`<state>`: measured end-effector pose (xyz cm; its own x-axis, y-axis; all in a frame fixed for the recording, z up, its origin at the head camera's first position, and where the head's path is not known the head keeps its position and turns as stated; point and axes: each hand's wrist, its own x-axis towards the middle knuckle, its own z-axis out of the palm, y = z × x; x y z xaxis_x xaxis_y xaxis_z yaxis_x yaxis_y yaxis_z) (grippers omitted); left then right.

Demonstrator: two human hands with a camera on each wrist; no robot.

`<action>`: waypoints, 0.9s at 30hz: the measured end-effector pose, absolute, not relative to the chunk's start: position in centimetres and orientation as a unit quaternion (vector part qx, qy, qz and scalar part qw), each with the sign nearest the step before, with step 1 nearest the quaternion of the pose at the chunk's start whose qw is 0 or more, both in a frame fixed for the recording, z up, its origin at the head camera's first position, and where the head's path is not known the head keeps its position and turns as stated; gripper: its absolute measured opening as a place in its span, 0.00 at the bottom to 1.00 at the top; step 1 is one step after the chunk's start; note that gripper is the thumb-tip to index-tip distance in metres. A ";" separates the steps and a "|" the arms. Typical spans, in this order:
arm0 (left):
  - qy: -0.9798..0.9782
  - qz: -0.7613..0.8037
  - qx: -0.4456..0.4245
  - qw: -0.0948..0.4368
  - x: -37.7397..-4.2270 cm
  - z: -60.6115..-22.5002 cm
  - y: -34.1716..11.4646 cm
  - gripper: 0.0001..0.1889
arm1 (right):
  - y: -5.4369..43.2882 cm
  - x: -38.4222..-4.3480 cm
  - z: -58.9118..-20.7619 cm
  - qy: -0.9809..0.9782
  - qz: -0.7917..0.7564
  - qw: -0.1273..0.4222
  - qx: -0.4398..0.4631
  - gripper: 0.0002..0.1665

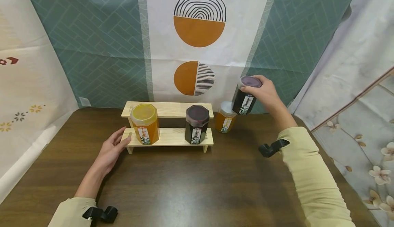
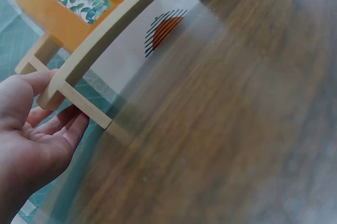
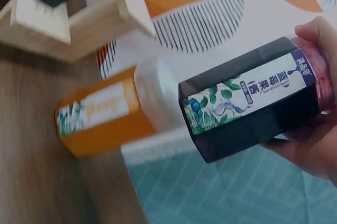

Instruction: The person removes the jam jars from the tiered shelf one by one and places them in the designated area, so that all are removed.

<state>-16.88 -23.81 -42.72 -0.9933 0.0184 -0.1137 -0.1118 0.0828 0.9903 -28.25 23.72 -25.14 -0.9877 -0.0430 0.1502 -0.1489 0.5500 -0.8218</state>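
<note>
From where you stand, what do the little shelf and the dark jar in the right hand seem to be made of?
The little shelf looks like pale wood with a matte, perhaps unvarnished finish: faint grain shows. The dark jar has smooth, flat sides that could be plastic or glass; its lid is cloudy and translucent, which suggests plastic.

The person wears pale yellow long sleeves: the left sleeve (image 1: pixel 70 214) nearer the wearer than the wooden stand (image 1: pixel 172 137) and to its left, the right sleeve (image 1: pixel 314 179) to the stand's right, creased along the forearm. At each cuff's inner side sits a bent, glossy black wrist mount (image 1: pixel 271 148).
</note>
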 end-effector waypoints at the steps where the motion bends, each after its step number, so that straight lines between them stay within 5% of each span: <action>1: 0.733 0.677 -0.032 0.049 -16.9 -42.7 -23.8 0.42 | 24.2 -28.2 -25.2 -0.880 0.470 0.053 0.050 0.41; 27: 0.722 0.690 -0.031 0.037 -16.8 -43.0 -23.8 0.41 | 30.6 -29.3 -34.0 -0.873 0.488 -0.006 0.023 0.43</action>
